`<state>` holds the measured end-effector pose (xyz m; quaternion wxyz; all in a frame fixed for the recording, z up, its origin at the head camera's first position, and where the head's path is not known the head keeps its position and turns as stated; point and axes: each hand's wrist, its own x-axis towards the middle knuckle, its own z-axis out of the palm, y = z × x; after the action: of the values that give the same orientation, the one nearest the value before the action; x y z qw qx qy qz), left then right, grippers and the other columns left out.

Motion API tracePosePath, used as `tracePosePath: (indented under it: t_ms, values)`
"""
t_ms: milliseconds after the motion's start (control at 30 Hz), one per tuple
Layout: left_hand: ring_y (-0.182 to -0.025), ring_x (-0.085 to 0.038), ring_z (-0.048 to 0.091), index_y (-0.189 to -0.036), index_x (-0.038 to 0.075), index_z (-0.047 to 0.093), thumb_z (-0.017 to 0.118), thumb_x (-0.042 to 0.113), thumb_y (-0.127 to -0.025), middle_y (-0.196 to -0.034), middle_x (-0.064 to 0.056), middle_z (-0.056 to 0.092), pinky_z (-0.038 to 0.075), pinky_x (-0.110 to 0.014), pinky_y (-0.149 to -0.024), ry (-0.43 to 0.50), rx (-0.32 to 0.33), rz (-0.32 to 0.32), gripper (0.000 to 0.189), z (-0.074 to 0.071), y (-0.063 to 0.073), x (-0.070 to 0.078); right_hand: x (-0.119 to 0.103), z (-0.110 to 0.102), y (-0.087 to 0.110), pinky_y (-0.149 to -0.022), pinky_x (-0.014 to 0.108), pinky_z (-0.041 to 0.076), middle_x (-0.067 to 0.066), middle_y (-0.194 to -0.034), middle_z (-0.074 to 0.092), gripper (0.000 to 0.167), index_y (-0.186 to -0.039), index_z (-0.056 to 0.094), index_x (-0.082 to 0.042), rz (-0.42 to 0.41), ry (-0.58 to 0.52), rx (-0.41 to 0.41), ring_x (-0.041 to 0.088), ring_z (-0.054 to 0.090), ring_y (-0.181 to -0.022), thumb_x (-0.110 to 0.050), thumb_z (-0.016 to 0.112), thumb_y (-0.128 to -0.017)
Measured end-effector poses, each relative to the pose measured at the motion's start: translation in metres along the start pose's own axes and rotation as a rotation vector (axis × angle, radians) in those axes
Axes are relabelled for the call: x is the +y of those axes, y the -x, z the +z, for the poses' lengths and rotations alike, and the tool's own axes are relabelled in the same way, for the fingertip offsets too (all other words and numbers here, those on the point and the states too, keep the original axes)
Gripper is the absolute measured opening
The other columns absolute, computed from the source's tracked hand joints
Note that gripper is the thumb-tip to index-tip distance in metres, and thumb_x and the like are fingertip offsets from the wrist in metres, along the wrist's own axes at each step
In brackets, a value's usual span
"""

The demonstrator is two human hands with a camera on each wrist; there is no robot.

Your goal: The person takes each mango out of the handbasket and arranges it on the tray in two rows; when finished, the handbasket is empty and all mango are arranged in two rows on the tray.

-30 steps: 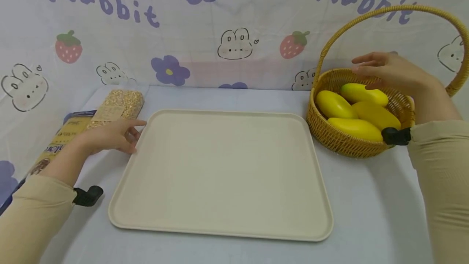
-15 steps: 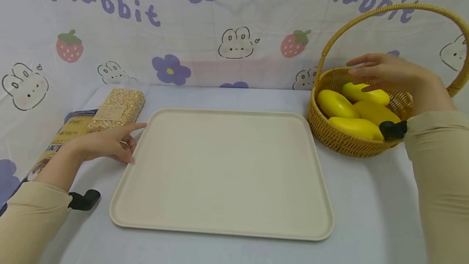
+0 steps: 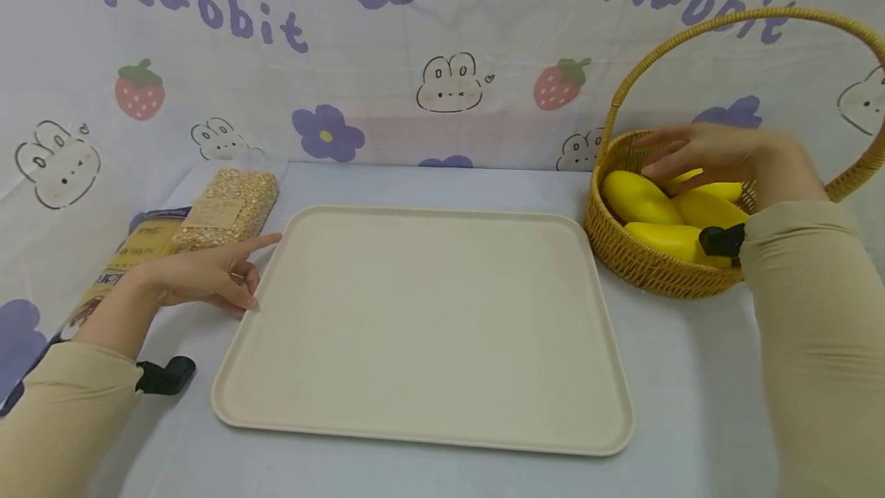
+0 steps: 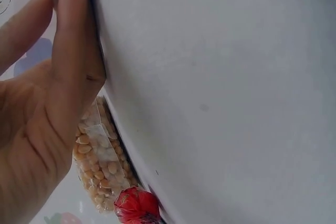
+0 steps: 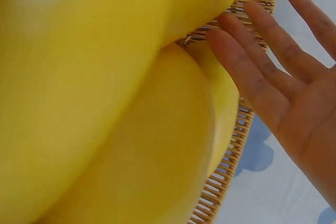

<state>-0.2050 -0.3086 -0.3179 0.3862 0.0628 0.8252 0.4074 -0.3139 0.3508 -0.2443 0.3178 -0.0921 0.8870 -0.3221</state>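
Observation:
My left hand [image 3: 197, 275] is at the left rim of the beige tray [image 3: 442, 329]. Its index finger lies stretched along the far left corner, and the thumb grips the rim; the left wrist view shows fingers against a pale edge. Above the wicker basket [image 3: 646, 271] hovers my right hand [image 3: 719, 151], palm down and slightly blurred. Its fingers [image 5: 268, 32] are spread and nearly straight, close to the mangoes and holding none. Several yellow mangoes [image 3: 671, 240] fill the basket; the hand partly covers the rear one.
A clear bag of corn kernels [image 3: 231, 202] lies behind my left hand, beside a yellow and blue package [image 3: 141, 240]. The basket's tall handle [image 3: 691, 41] arches over my right hand. A printed rabbit cloth [image 3: 387, 44] hangs behind the table.
My right hand has come down and towards the fruit in the basket. My left thumb has slid nearer along the tray rim, with the index finger stretched out.

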Motion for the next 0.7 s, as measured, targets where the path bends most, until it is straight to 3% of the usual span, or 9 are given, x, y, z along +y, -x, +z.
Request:
tracePosePath:
  t_ms: [233, 500, 700]
  values:
    - [-0.082, -0.012, 0.055, -0.159, 0.031, -0.005, 0.075, 0.009, -0.083, -0.093, -0.004, 0.049, 0.058, -0.031, -0.08, 0.012, -0.013, 0.008, 0.112, -0.002, -0.001, -0.004, 0.005, 0.002, -0.006, -0.107, 0.044, 0.049, 0.022, -0.162, 0.018, 0.078, -0.158, 0.013, -0.009, -0.002, 0.009, -0.087, 0.036, 0.031, -0.144, -0.03, 0.058, -0.099]
    - [-0.08, -0.012, 0.055, -0.159, 0.03, -0.006, 0.076, 0.01, -0.083, -0.092, -0.004, 0.049, 0.059, -0.031, -0.078, 0.022, -0.023, 0.009, 0.114, -0.003, -0.001, -0.004, -0.001, -0.003, -0.011, -0.112, 0.048, 0.044, 0.021, -0.164, 0.005, 0.083, -0.159, 0.008, -0.01, 0.05, 0.016, -0.176, 0.043, 0.019, -0.149, -0.031, 0.059, -0.098]
    - [-0.079, -0.011, 0.055, -0.159, 0.028, -0.007, 0.075, 0.009, -0.083, -0.091, -0.003, 0.049, 0.059, -0.03, -0.078, 0.037, -0.036, 0.012, 0.114, -0.001, -0.001, -0.003, -0.005, -0.005, -0.014, -0.116, 0.052, 0.038, 0.019, -0.166, 0.001, 0.084, -0.16, 0.005, -0.014, 0.1, -0.014, -0.226, 0.039, 0.026, -0.147, -0.032, 0.059, -0.098]
